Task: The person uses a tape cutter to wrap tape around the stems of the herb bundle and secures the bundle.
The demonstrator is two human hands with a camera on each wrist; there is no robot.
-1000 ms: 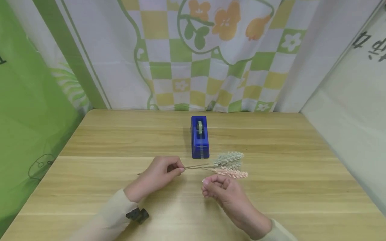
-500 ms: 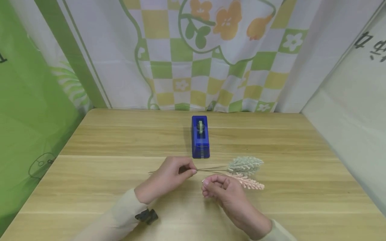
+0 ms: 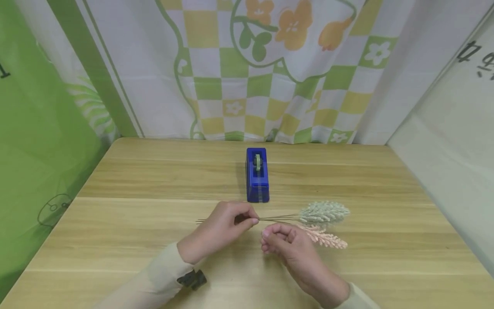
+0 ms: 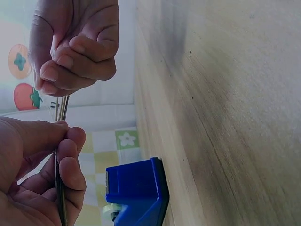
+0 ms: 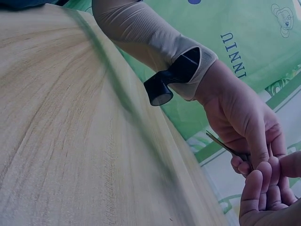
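Note:
My left hand (image 3: 220, 231) pinches the thin brown stems (image 3: 279, 217) of a small bunch of dried-looking flower spikes between thumb and index finger. Pale green spikes (image 3: 324, 213) and a pink spike (image 3: 328, 239) fan out to the right. The stem ends stick out behind the left wrist. My right hand (image 3: 295, 259) is just in front of the stems, thumb and index fingertip pressed together. Between them is a sliver of clear tape (image 4: 54, 52), mostly hidden by the fingers. In the left wrist view the right fingers overlap the stems (image 4: 62, 109) above the left thumb.
A blue tape dispenser (image 3: 257, 178) with a roll in it stands behind the hands on the wooden table (image 3: 154, 180). A patterned curtain (image 3: 247, 86) hangs along the back edge. A black wrist camera (image 3: 192, 280) sits on the left sleeve.
My left hand has moved right with the stems, bringing them behind the right fingertips; the spikes shifted right and spread a little. My right hand has barely moved.

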